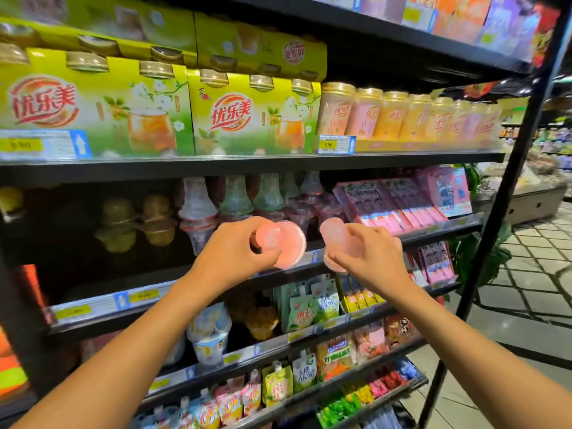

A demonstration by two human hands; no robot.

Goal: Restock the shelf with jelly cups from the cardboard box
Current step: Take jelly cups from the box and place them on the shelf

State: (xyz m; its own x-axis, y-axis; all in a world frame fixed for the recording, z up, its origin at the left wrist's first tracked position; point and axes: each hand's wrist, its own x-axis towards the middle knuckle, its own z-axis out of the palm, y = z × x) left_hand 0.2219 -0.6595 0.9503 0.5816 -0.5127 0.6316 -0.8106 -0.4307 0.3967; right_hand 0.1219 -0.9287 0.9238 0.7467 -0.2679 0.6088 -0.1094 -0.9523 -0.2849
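Head view, facing a store rack. Both bare forearms were raised toward the middle shelf [139, 297].

Left hand [235, 249]: grip curled round a pink jelly cup [289, 246], thumb and fingers pinching it by the body, the wide lidded end turned right. A second pink cup may have sat behind it in the same grip; could not tell.

Right hand [368, 255]: grip pinching another pink cup [335, 236], held tilted, rounded base up and to the left. More pink plastic showed under the fingers; whether it was one cup or two was unclear.

The two held cups were near each other, apart, in the air just in front of the shelf's front rail, neither one resting on the shelf.

On that shelf, behind the hands: stacked clear cups [235, 196]; yellow cups [139, 224] further left; flat pink packets [393, 202] to the right.

Shelf above: yellow-green multipack boxes [96, 103], then a row of gold-lidded drink cups [393, 116].

Shelves below: rows of small pouches [306, 308].
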